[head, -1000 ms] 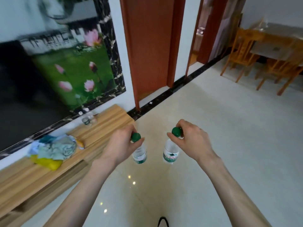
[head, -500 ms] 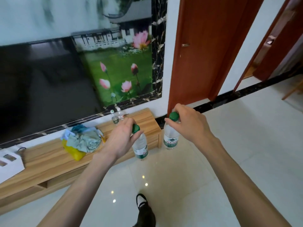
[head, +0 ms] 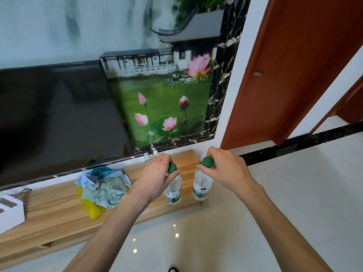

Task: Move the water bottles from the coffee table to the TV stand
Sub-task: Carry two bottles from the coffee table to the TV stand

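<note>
Bottles held by the neck, one per hand: our left hand (head: 157,176) pinches the left bottle (head: 173,190) and our right hand (head: 225,171) the right bottle (head: 202,186) (both green-capped). Both hang upright over the right end of the TV stand (head: 59,214), near a pile of cloths (head: 104,188).

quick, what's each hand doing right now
Left hand: holding the left water bottle near its cap.
Right hand: holding the right water bottle near its cap.

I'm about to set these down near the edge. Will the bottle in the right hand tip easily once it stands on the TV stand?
Probably somewhat: the bottle is tall and narrow. It looks clear and perhaps empty, so likely light. The right hand holds it only by the cap.
</note>
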`<control>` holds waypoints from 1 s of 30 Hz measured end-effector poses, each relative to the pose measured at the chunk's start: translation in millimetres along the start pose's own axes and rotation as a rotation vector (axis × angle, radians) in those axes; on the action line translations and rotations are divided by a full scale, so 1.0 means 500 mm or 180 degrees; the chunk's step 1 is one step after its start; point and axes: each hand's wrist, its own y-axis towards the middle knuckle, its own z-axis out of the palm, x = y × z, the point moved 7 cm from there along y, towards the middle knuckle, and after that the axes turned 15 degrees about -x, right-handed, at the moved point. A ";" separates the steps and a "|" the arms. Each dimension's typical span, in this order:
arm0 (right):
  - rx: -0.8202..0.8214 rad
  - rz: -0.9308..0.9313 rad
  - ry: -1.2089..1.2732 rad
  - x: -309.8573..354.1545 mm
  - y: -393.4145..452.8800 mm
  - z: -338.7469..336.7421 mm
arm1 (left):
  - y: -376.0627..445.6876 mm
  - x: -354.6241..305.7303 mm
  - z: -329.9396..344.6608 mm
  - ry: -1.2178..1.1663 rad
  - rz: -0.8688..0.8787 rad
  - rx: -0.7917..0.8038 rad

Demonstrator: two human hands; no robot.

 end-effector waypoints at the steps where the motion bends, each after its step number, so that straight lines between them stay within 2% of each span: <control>1: 0.0030 0.0005 -0.0004 -0.006 0.021 0.017 | 0.023 0.014 0.008 -0.0004 -0.0013 0.0002; 12: 0.0034 -0.0102 0.0101 -0.071 0.244 0.171 | 0.231 0.146 0.138 0.0130 -0.0494 -0.0037; 22: 0.0672 -0.0095 0.0232 -0.191 0.410 0.412 | 0.363 0.266 0.318 0.0365 -0.1012 0.0142; 30: 0.1073 -0.0123 0.0353 -0.237 0.482 0.621 | 0.442 0.372 0.460 0.0263 -0.1308 0.0264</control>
